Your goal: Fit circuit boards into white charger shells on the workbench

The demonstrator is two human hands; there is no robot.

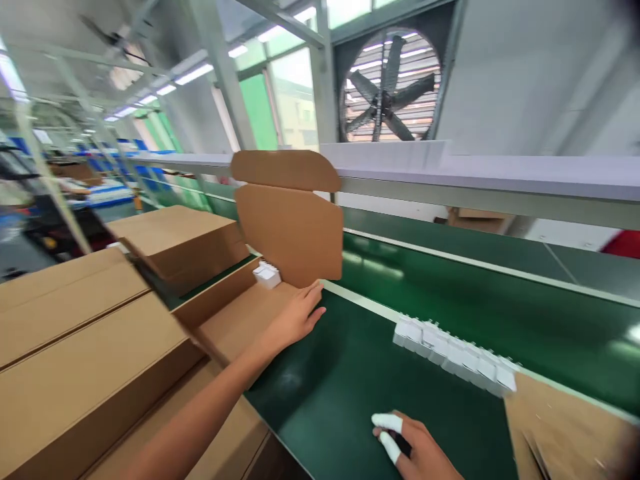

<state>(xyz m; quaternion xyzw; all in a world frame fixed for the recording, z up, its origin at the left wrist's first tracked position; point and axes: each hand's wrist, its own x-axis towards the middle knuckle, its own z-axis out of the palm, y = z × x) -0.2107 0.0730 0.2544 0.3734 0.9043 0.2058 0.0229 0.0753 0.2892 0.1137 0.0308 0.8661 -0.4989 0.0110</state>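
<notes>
My left hand [300,317] lay at the right-hand wall of an open cardboard box [245,323], near the lower corner of its raised lid [293,233]. Its fingers were extended with the thumb standing apart from them; whether they pinched the wall I could not tell. The box sat at the left part of the green bench [325,380], its lid upright at the far side. A small white group of cartons [267,275] stood inside, in the far corner, against the lid. My right hand [423,453] was over the near part of the bench, with white covers [387,421] on thumb and forefinger. Those fingers were curled, the gap between the covered tips narrow; a dark patch showed behind them, and I could not tell whether anything was held. Beyond that hand, a row of white cartons [455,357] stood side by side along the far edge, its right end beside a flat brown sheet [575,427]. Closed brown boxes [95,360] occupied the left foreground, and another closed box [185,240] lay behind the open one.
</notes>
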